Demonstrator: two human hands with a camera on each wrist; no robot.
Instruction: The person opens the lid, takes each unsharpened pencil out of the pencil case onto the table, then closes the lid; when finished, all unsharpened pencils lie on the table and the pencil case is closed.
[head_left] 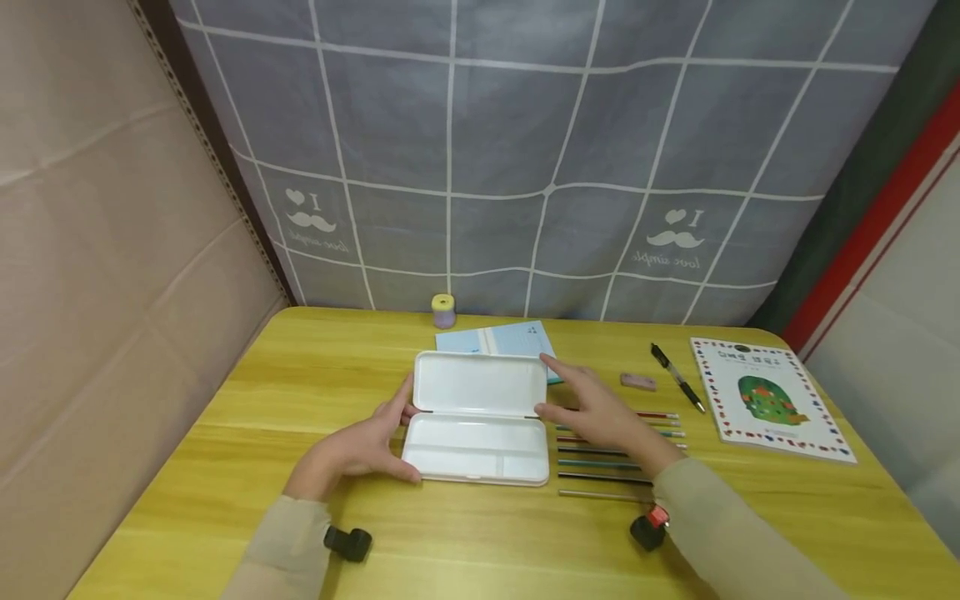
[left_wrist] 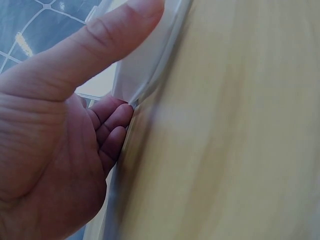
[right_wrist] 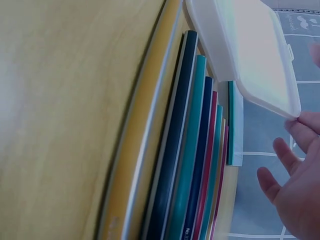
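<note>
A white pencil case [head_left: 480,450] lies open on the table, its lid [head_left: 480,383] raised at the far side, both halves showing bare white inside. My left hand [head_left: 367,446] is spread along the case's left side. Its thumb reaches the near left corner, and in the left wrist view the loosely bent fingers [left_wrist: 114,120] meet the case's edge. On the other side, my right hand [head_left: 592,408] is held with fingers apart. One fingertip is right at the lid's corner in the right wrist view. Beneath that hand lies a row of several pencils [head_left: 603,476], partly hidden by the forearm.
Behind the lid lies a light blue notebook [head_left: 517,337], partly covered. A yellow and purple container [head_left: 443,311] stands at the table's back edge. To the right are an eraser [head_left: 637,382], a black pen [head_left: 677,377] and a white book with a green picture [head_left: 772,400].
</note>
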